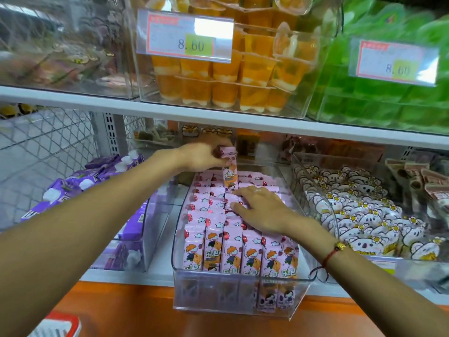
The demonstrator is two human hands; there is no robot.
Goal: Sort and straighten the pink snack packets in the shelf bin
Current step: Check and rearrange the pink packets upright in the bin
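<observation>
Where tags (185, 36) read 8.60, packets (239, 249).

Shelves: white shelf board (170, 110) across the top, orange shelf edge (121, 310) below.
Left side: grey wire mesh (48, 137).
Light: bright and even.

Orange jelly cups (218, 76) on upper shelf; green packs (379, 103) right of them, purple pouches (80, 183) below-left
</observation>
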